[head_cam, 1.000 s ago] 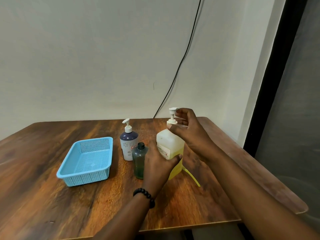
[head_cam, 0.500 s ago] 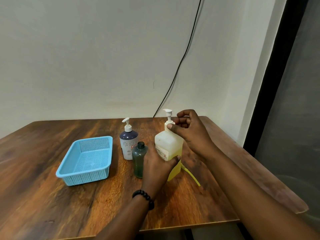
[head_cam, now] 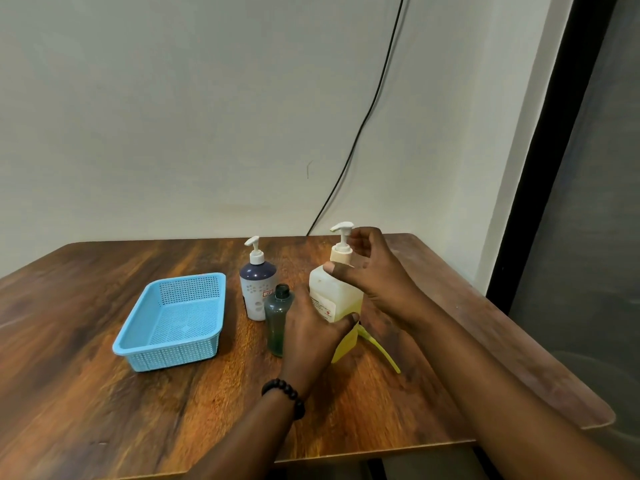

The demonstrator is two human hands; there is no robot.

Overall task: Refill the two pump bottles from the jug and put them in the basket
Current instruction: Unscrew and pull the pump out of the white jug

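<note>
A translucent pump bottle [head_cam: 334,296] with yellow liquid stands right of centre on the wooden table [head_cam: 104,393]. My left hand [head_cam: 311,330] grips its lower body. My right hand [head_cam: 375,271] curls round the white pump [head_cam: 342,245] at the bottle's neck, with the thumb on the shoulder just below the collar. A second pump bottle [head_cam: 258,289], white with a dark blue top, stands to the left. A dark green bottle [head_cam: 277,320] with an open neck stands in front of it. The blue basket [head_cam: 136,346] sits at the left with nothing in it.
A yellow funnel [head_cam: 379,346] lies on the table behind my left hand, partly hidden. A black cable [head_cam: 360,126] hangs down the wall to the table's back edge. The table's right edge runs close to a dark doorway.
The pump, held raised above the neck a second ago, now sits down on the bottle. My right hand has shifted round the collar. My left hand has kept its hold.
</note>
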